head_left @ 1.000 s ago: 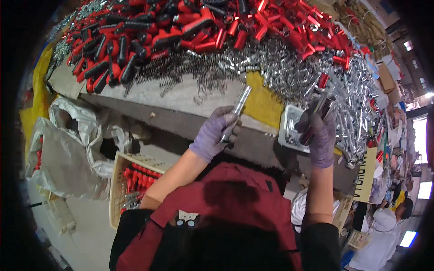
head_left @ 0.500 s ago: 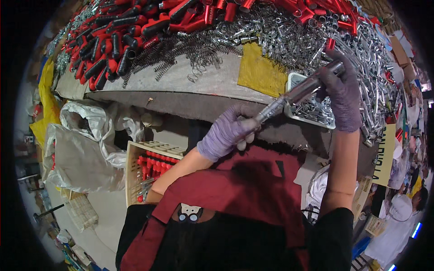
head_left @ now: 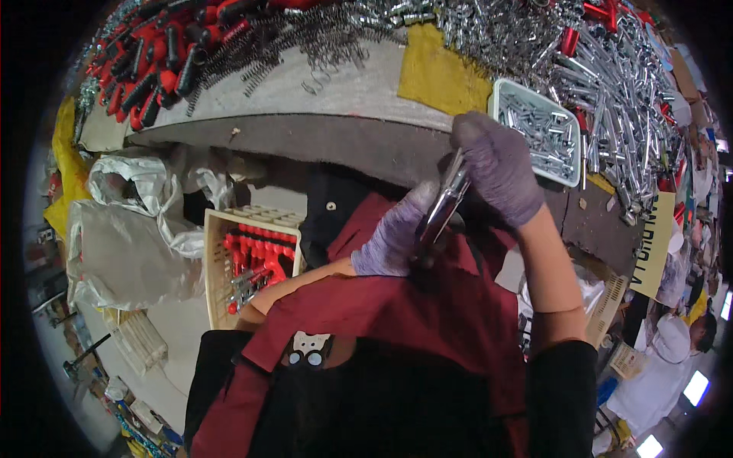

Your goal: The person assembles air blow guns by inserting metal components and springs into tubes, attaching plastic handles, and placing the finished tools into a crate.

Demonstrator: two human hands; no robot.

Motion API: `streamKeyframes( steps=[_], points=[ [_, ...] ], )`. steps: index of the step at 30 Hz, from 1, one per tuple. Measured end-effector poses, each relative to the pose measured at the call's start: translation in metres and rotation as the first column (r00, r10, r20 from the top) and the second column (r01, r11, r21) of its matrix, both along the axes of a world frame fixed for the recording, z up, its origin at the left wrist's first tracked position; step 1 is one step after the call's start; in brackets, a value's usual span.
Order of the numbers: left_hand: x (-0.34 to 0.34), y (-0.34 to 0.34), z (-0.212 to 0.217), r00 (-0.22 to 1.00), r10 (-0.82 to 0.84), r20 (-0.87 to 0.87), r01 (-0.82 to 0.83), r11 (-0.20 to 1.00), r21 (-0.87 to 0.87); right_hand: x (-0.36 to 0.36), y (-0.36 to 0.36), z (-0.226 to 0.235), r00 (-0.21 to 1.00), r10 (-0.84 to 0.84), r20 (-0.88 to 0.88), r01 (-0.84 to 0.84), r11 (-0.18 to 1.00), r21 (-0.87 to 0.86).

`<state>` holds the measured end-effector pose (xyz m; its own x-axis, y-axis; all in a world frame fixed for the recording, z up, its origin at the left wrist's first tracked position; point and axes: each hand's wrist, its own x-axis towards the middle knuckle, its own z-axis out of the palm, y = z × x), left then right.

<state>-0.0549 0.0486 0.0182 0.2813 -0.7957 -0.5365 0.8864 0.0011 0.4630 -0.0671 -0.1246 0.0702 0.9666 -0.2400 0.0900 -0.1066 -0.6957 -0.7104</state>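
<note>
Both hands wear thin purple gloves and meet on one slim shiny metal rod (head_left: 445, 208), which stands tilted in front of the person's dark red apron (head_left: 397, 305), just below the front edge of the grey work surface (head_left: 321, 84). The right hand (head_left: 500, 168) comes down from above, its fingers (head_left: 477, 145) curled shut around the rod's upper end. The left hand (head_left: 393, 237) reaches up from below, and its fingers (head_left: 416, 202) are wrapped closed around the lower part of the same rod, so the two hands almost touch along it. Just above and to the right of the right-hand fingers sits a white rectangular plastic tray (head_left: 534, 174) filled with small silvery metal pieces, resting at the surface's edge. Beyond the tray, farther up and right, lies a large heap of bright steel tubes (head_left: 618, 84). Up and left of the fingers a flat yellow cloth pad (head_left: 439, 72) lies on the surface, with a scatter of dark wire springs (head_left: 290, 42) beside it and a pile of red and black tool handles (head_left: 164, 57) well off to the upper left. Down and left of the left-hand fingers, on the floor, stands a pale slatted crate (head_left: 217, 252) holding red-handled parts, and next to it a crumpled clear plastic bag (head_left: 130, 237).
</note>
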Motion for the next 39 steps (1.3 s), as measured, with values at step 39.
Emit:
streamKeyframes(
  steps=[39],
  points=[
    [0.031,0.016,-0.006,0.877,-0.093,0.472,0.062,0.995,0.081,-0.002,-0.045,0.027,0.980,-0.157,-0.125,0.154,0.987,-0.037]
  ],
)
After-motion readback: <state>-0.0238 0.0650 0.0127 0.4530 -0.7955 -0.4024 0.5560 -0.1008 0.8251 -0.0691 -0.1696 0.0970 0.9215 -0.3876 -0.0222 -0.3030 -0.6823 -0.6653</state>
